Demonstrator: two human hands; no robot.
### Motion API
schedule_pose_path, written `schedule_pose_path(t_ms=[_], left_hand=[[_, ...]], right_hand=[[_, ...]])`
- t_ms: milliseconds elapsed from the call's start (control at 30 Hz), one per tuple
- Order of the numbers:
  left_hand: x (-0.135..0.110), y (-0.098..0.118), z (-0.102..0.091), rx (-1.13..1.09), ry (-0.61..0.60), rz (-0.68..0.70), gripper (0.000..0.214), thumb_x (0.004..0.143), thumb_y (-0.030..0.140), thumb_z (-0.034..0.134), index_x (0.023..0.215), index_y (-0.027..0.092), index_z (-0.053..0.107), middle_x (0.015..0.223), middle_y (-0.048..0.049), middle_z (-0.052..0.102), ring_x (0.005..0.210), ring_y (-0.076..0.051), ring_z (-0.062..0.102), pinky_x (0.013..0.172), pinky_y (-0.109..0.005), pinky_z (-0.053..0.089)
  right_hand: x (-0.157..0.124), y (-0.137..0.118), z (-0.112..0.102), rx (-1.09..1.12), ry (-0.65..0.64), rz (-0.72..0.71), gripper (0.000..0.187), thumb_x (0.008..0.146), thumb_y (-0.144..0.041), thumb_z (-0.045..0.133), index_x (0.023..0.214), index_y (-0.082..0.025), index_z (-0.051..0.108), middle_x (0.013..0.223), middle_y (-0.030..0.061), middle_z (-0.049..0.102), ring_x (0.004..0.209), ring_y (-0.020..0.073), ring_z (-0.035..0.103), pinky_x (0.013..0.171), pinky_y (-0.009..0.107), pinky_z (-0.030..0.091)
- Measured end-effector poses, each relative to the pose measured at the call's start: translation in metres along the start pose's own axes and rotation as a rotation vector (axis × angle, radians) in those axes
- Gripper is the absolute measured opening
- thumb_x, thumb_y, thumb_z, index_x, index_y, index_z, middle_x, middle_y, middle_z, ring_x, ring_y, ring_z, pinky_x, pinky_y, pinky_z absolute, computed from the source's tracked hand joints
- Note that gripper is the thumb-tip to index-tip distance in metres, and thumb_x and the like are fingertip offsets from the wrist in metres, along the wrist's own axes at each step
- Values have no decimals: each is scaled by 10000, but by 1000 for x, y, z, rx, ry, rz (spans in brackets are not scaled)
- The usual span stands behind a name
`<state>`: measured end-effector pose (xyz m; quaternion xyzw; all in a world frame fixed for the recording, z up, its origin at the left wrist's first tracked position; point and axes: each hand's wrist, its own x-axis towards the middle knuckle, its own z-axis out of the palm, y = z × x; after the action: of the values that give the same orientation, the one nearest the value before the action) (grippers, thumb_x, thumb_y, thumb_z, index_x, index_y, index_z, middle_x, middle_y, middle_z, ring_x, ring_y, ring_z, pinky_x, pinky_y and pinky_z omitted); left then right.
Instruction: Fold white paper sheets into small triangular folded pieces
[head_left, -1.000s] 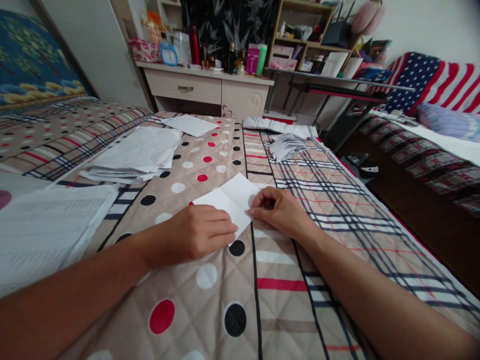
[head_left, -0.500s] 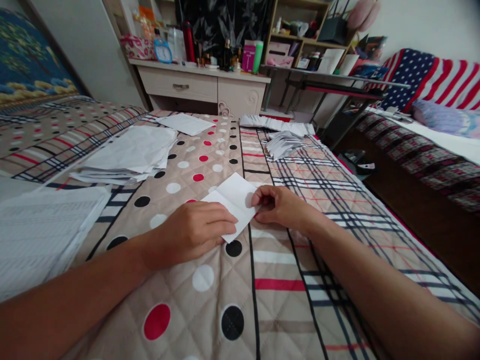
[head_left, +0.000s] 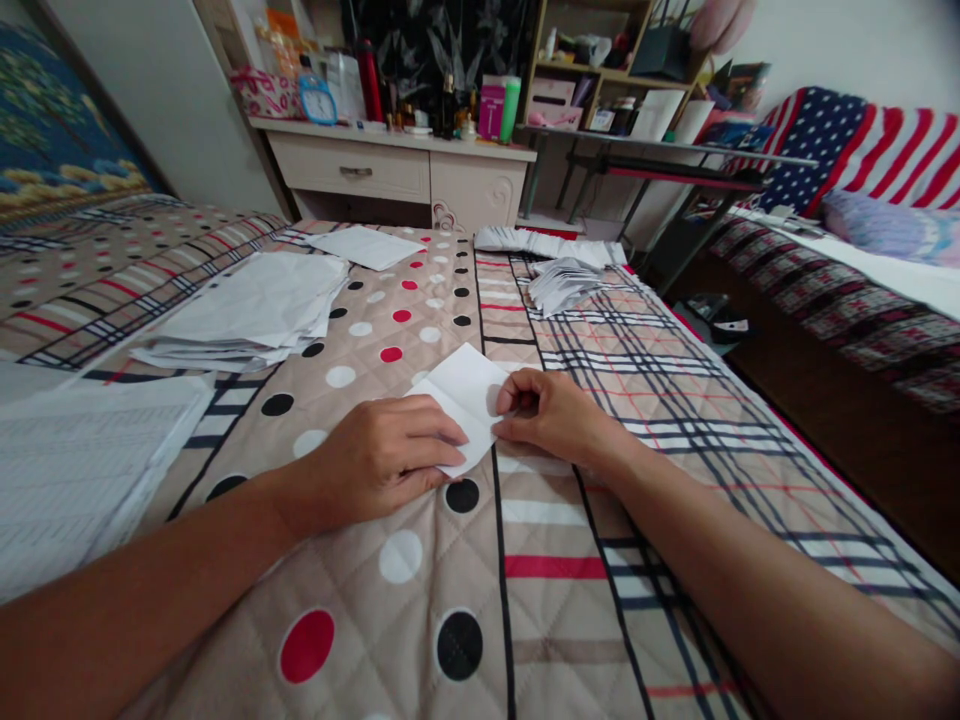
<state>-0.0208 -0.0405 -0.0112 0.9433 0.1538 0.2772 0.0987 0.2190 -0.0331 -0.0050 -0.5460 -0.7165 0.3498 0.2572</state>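
A small folded white paper (head_left: 466, 392) lies on the quilted bed cover (head_left: 525, 560) in front of me. My left hand (head_left: 382, 460) rests on the paper's near left part, fingers curled and pressing it flat. My right hand (head_left: 551, 415) is at the paper's right edge, its fingertips pinched on that edge. The hands nearly touch each other.
A loose pile of white sheets (head_left: 247, 310) lies at the left, one sheet (head_left: 367, 246) behind it, printed pages (head_left: 75, 470) at the near left. Folded paper pieces (head_left: 566, 283) are heaped at the far right. A dresser (head_left: 397, 175) and a desk (head_left: 660, 160) stand beyond the bed.
My right hand lifted the paper's right edge slightly and pressed it back down. The view shifted a little; the left hand stayed on the paper.
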Motion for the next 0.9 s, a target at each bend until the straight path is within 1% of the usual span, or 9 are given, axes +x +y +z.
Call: schedule_pose_path(t_ms=[133,367,600,767,900], left_hand=[[0,-1,0,-9,-5,2,143,850,117,616,954,173,696,1022,-68,714,921,-188,641,803,-332,520],[-1,-1,2,-8,1,5,138,843,116,625,943,176,698,1006,-62,717,905,-185,639,790,-330,519],[0,1,0,-6,1,15,156,848,111,616,968,173,694,1002,-70,725,905,-188,645,788,-337,526],[1,0,0,-21,13,13,159,854,118,616,978,184,691,995,-68,729,895,-184,649,779,-333,531],[2,0,1,-52,43,-1,124,850,113,631,945,169,687,932,-66,729,857,-172,652,764,-316,530]], right_hand=[[-1,0,0,-39,24,-10,147,620,-165,699,733,-185,607,679,-39,593,623,109,536,576,221,398],[-2,-3,4,-126,91,-16,77,675,-203,685,695,-184,613,677,-25,608,611,107,518,568,225,371],[0,1,1,-28,15,-12,127,637,-197,694,718,-191,596,668,-37,598,614,111,537,569,221,390],[0,-1,0,-12,15,11,143,616,-187,702,712,-189,597,669,-34,604,621,112,543,570,218,396],[0,-1,0,-12,13,22,145,602,-165,686,713,-189,597,664,-35,603,608,110,541,561,218,393]])
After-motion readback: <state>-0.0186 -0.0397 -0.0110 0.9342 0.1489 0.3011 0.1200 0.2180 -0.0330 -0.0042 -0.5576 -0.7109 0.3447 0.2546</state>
